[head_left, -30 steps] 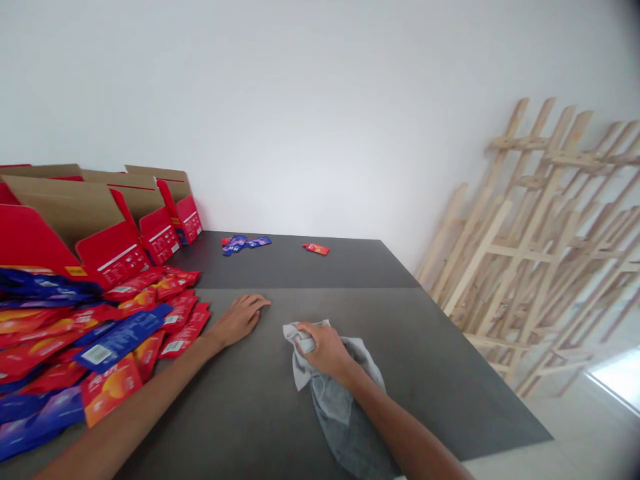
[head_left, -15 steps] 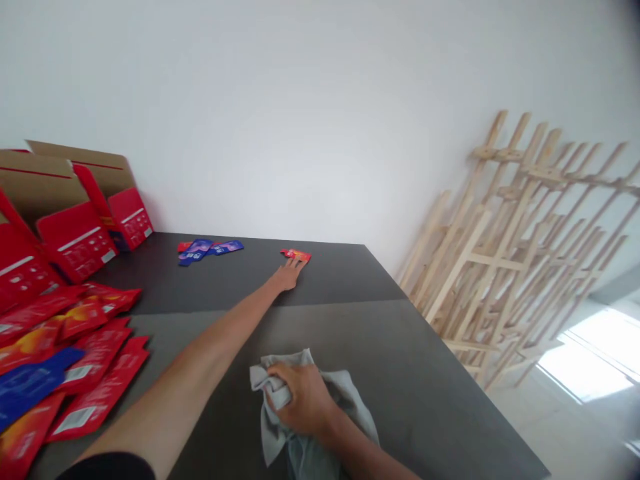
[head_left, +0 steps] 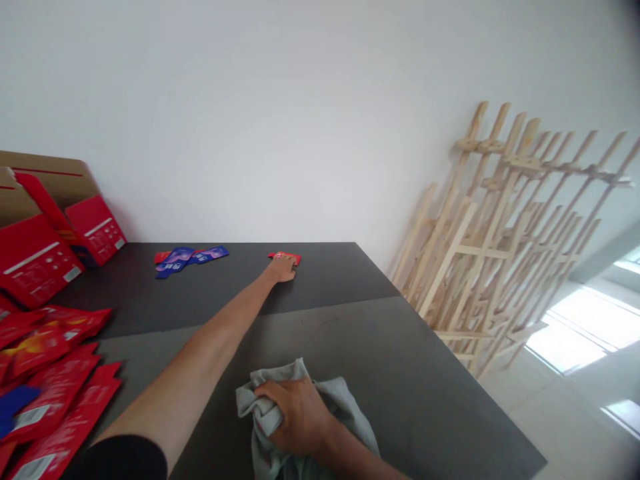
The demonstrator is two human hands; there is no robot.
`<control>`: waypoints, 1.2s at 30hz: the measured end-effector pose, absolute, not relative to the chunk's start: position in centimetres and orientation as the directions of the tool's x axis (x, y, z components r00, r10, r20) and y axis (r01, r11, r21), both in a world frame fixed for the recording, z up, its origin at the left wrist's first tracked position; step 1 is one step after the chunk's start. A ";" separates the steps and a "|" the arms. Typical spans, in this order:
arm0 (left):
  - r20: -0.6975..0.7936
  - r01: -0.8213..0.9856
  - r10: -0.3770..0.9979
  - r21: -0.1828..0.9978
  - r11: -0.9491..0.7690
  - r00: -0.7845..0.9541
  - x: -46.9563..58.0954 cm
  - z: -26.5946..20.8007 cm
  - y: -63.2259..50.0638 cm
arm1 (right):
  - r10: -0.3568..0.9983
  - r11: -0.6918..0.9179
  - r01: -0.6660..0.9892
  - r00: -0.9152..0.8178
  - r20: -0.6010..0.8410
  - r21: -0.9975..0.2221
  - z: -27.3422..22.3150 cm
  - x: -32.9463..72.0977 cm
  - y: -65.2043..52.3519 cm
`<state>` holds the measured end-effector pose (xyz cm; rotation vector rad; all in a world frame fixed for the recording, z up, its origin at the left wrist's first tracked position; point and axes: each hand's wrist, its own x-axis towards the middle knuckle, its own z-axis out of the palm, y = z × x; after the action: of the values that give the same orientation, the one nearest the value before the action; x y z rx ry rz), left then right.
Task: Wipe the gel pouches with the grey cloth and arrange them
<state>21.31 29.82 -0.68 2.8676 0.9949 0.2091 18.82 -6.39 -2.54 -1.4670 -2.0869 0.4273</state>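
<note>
My left hand (head_left: 283, 267) reaches far across the dark table (head_left: 340, 340), its fingers curled down onto a small red packet (head_left: 297, 257). Part of that packet is hidden beneath the fingers. Close to me, my right hand (head_left: 299, 413) is closed round a crumpled grey cloth (head_left: 345, 400), whose folds bunch at the thumb and drape over the tabletop.
Blue packets (head_left: 176, 260), with some red under them, lie near the wall. At left are several red pouches (head_left: 60, 387) and open red cardboard boxes (head_left: 95, 230). Wooden easels (head_left: 480, 260) lean against the wall beyond the table's right edge.
My left fingers, earlier stretched over the red packet, are now curled on it. The right hand keeps hold of the cloth. The view has turned slightly to the right.
</note>
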 end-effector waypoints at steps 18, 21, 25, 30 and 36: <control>0.126 0.629 0.659 0.214 -0.748 0.741 23.0 -1.5 29.9 | 0.914 0.401 0.768 -0.302 0.269 -0.500 -2.1 19.1 -6.6; 0.156 0.655 0.692 0.230 -0.719 0.705 22.1 -1.6 29.0 | 0.906 0.419 0.754 -0.308 0.291 -0.506 -1.8 19.1 -6.6; 0.192 0.754 0.795 0.251 -0.607 0.576 20.5 -1.6 27.8 | 0.892 0.447 0.740 -0.329 0.310 -0.502 -1.7 19.2 -6.4; 0.191 0.883 0.926 0.288 -0.370 0.326 18.2 -1.6 26.4 | 0.890 0.446 0.746 -0.312 0.333 -0.494 -2.2 19.3 -6.0; 0.186 0.860 0.920 0.331 -0.389 0.345 15.5 -1.4 23.0 | 0.900 0.420 0.730 -0.256 0.354 -0.540 -2.6 19.3 -5.8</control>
<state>15.54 22.98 -1.36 2.4280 1.6249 0.5136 19.28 -5.79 -2.57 -1.3739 -2.0562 0.3534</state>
